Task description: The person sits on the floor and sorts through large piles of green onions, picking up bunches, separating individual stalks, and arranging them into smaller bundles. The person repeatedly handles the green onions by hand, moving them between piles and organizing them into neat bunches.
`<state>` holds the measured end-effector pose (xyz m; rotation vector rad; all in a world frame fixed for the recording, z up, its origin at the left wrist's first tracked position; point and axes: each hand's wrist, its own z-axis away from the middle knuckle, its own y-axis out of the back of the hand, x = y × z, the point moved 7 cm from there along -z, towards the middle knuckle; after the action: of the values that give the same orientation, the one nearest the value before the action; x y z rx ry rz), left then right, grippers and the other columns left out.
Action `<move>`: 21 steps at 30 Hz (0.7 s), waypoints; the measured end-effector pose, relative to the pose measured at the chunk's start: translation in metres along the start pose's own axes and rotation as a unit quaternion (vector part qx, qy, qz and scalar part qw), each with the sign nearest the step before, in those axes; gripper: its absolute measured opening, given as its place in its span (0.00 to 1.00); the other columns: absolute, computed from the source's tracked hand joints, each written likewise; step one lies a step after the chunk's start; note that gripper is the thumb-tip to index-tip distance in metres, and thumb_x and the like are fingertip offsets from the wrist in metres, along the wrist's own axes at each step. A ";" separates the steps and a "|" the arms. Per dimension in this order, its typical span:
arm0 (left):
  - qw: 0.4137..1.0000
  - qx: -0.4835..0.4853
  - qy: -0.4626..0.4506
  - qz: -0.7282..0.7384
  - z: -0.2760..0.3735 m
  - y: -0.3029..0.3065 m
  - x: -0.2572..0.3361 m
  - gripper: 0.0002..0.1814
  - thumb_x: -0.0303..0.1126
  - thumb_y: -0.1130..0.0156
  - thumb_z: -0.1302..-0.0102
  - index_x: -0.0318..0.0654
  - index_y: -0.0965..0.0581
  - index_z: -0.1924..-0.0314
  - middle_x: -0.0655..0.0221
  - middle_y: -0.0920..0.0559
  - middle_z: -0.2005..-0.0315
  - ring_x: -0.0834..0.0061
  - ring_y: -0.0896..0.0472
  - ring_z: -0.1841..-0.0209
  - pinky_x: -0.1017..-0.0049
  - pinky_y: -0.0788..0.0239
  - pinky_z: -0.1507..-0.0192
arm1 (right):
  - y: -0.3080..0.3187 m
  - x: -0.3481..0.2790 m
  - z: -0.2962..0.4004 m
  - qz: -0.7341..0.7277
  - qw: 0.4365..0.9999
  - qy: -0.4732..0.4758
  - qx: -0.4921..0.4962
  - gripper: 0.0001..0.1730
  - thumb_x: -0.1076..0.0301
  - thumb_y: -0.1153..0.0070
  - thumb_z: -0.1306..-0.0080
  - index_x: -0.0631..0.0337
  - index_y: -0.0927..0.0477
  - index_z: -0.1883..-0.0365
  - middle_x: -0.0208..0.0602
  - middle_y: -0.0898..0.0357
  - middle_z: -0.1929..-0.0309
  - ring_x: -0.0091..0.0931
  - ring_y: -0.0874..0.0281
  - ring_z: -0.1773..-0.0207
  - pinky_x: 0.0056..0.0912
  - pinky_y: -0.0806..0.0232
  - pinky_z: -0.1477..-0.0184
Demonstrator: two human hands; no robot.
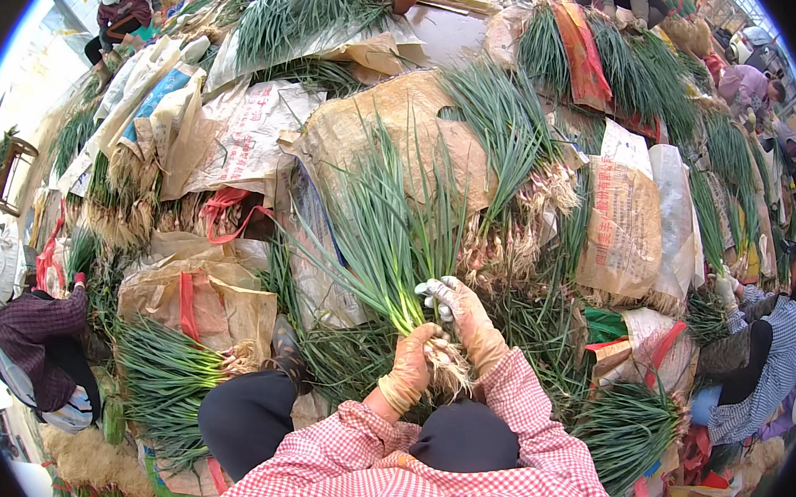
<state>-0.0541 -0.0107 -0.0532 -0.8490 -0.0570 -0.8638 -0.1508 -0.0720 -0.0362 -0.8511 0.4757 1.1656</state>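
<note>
My left hand (pixel 409 371), in a thin tan glove, is closed around the lower stalks of a bunch of green onions (pixel 380 247). The leaves fan upward and to the left, and the pale bulbs and roots stick out toward my lap. On the right side of the bunch, my right hand (pixel 463 318), gloved with whitish fingertips, lies against the stalks just above the bulbs; whether it grips them I cannot tell. Beyond my hands a larger pile of green onions (pixel 511 134) rests on a tan woven sack (pixel 381 116), roots toward me. Loose green leaves (pixel 353 355) lie beneath my hands.
Finished-looking rows of green onions (pixel 166 377) lie at my left and more green onions (pixel 627 428) at my right. Woven sacks with red straps (pixel 191 305) surround me. A person in plaid (pixel 35 337) sits at left, another person (pixel 761 358) at right; several others work farther off.
</note>
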 end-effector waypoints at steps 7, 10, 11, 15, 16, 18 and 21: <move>0.930 -0.224 0.045 0.287 0.002 -0.022 0.011 0.08 0.31 0.42 0.38 0.38 0.27 0.73 0.72 0.28 0.76 0.76 0.33 0.73 0.74 0.39 0.69 | 0.085 0.016 -0.005 -0.446 0.879 0.164 0.029 0.15 0.67 0.53 0.26 0.67 0.24 0.48 0.28 0.25 0.71 0.12 0.38 0.79 0.14 0.40 0.77; 0.945 -0.253 0.078 0.193 0.013 -0.035 0.049 0.10 0.31 0.41 0.38 0.37 0.23 0.57 0.70 0.24 0.70 0.74 0.29 0.67 0.72 0.33 0.64 | 0.175 0.002 0.037 -0.334 0.914 0.188 0.136 0.21 0.63 0.51 0.27 0.66 0.28 0.40 0.35 0.22 0.67 0.17 0.32 0.76 0.22 0.31 0.70; 0.969 -0.200 0.086 0.118 0.014 -0.026 0.060 0.17 0.31 0.40 0.38 0.38 0.23 0.49 0.69 0.23 0.69 0.72 0.26 0.65 0.71 0.30 0.62 | 0.185 0.009 0.059 -0.068 0.959 0.125 0.244 0.24 0.60 0.49 0.28 0.65 0.29 0.38 0.38 0.20 0.65 0.21 0.27 0.74 0.28 0.28 0.67; 0.990 -0.112 0.056 -0.061 0.009 -0.010 0.073 0.28 0.25 0.43 0.39 0.34 0.29 0.37 0.60 0.17 0.57 0.65 0.18 0.55 0.66 0.22 0.52 | 0.155 0.022 0.090 0.458 0.777 0.064 0.426 0.26 0.54 0.39 0.35 0.59 0.25 0.43 0.38 0.18 0.62 0.29 0.20 0.63 0.32 0.29 0.56; 0.987 -0.079 0.085 -0.115 0.000 0.010 0.062 0.25 0.25 0.42 0.40 0.30 0.28 0.41 0.61 0.17 0.59 0.67 0.17 0.58 0.68 0.21 0.55 | 0.126 0.020 0.077 0.424 0.798 0.053 0.424 0.22 0.53 0.36 0.37 0.58 0.22 0.51 0.35 0.18 0.66 0.28 0.20 0.65 0.31 0.29 0.60; 0.987 -0.028 0.093 -0.125 -0.004 0.027 0.041 0.16 0.29 0.41 0.39 0.30 0.22 0.51 0.63 0.17 0.68 0.68 0.17 0.70 0.69 0.22 0.65 | 0.062 0.008 0.040 0.485 0.802 0.017 0.347 0.24 0.47 0.34 0.41 0.57 0.22 0.60 0.35 0.19 0.71 0.31 0.20 0.68 0.31 0.30 0.62; 0.990 -0.013 0.113 -0.089 -0.007 0.011 0.016 0.08 0.31 0.41 0.37 0.32 0.22 0.63 0.65 0.19 0.76 0.68 0.19 0.78 0.70 0.24 0.73 | 0.057 0.010 -0.023 0.559 0.784 -0.001 0.270 0.28 0.42 0.39 0.41 0.59 0.24 0.58 0.48 0.17 0.64 0.45 0.19 0.58 0.45 0.31 0.54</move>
<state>-0.0378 -0.0214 -0.0591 -0.7740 0.0782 -1.1263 -0.1981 -0.0761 -0.0762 0.0372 1.3476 1.9465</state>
